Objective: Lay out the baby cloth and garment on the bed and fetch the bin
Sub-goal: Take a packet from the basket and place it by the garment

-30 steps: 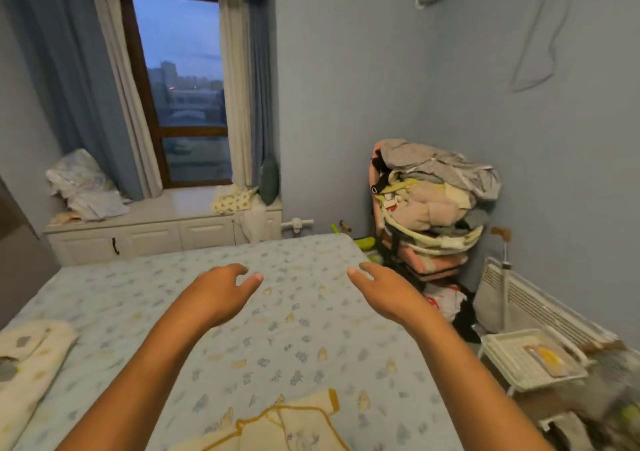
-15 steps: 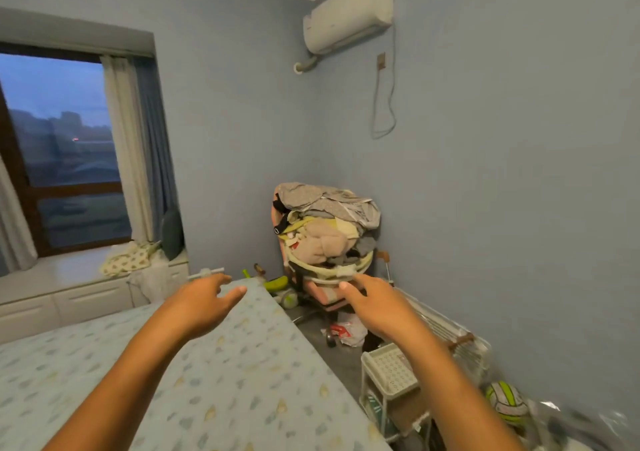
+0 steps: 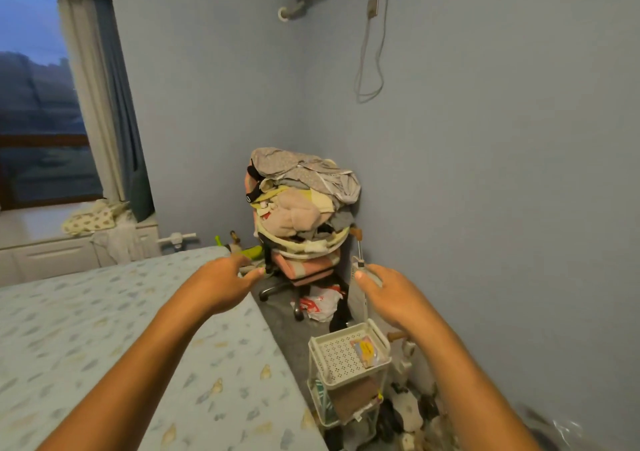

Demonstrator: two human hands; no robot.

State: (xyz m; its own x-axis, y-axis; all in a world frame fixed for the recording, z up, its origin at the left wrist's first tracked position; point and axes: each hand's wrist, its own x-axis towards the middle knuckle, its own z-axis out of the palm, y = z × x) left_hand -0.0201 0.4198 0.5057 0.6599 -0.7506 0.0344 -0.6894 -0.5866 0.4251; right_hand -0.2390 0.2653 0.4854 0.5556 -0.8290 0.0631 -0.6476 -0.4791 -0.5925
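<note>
My left hand (image 3: 221,281) hovers over the right edge of the bed (image 3: 104,340), fingers apart and empty. My right hand (image 3: 391,295) reaches out over the narrow floor strip beside the bed, fingers loosely spread, holding nothing. Both point toward a chair (image 3: 301,267) in the corner piled high with clothes (image 3: 304,198). The bed's pale blue patterned sheet fills the lower left. No baby cloth, garment or bin shows in this view.
A white perforated cart (image 3: 346,357) stands below my right hand against the blue wall, with clutter on the floor around it. A plastic bag (image 3: 318,307) lies under the chair. A window seat (image 3: 52,243) with a crumpled cloth is at left.
The view has swung right from the bed and window toward the corner. The garment at the bed's near edge left the view. Both hands stayed outstretched and empty.
</note>
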